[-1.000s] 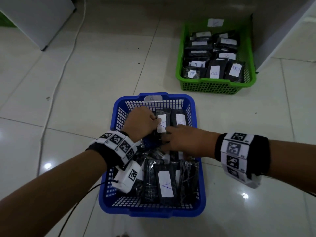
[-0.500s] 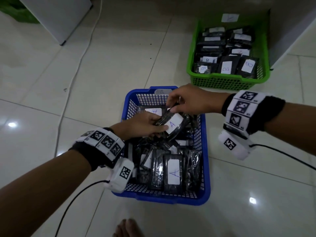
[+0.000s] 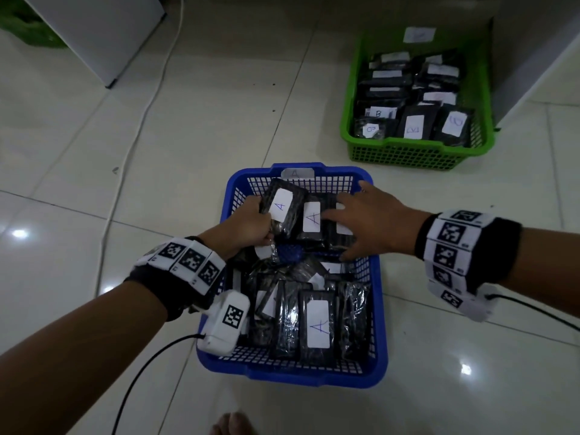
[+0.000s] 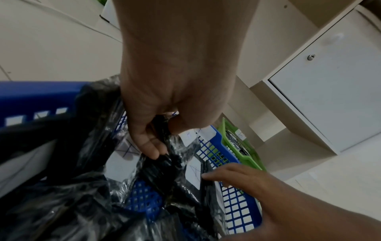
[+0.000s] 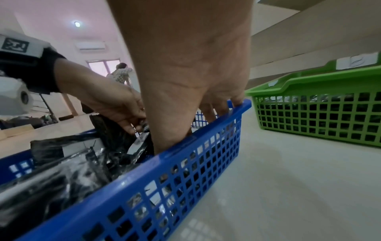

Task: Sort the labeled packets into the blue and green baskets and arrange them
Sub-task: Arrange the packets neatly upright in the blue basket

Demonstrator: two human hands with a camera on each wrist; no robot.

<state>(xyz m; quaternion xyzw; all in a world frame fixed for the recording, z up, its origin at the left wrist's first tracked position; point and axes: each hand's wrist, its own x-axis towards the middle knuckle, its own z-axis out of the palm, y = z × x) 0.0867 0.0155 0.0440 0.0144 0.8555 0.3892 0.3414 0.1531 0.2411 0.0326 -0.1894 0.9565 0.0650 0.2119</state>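
The blue basket (image 3: pixel 381 312) (image 5: pixel 185 179) on the floor holds several black wrapped packets with white "A" labels. My left hand (image 3: pixel 265 222) (image 4: pixel 163 130) grips one such A packet (image 3: pixel 284 208) by its near edge and tilts it up at the basket's far left. My right hand (image 3: pixel 345 221) (image 5: pixel 195 117) lies flat with spread fingers on the A packets (image 3: pixel 312 218) at the far right, its little finger by the rim. The green basket (image 3: pixel 408 155) (image 5: pixel 319 114), back right, holds rows of "B" packets (image 3: pixel 412 127).
A white cable (image 3: pixel 138 120) runs over the tiles on the left. A white cabinet (image 3: pixel 103 32) stands at the back left, and another cabinet (image 3: pixel 533 58) behind the green basket. My bare foot (image 3: pixel 232 425) is just before the blue basket. Far off, a person (image 5: pixel 121 73) stands.
My right hand dropped from above the far rim and spread flat on the far-right packets. My left hand swung its A packet upright towards the far left. My head drew back slightly.
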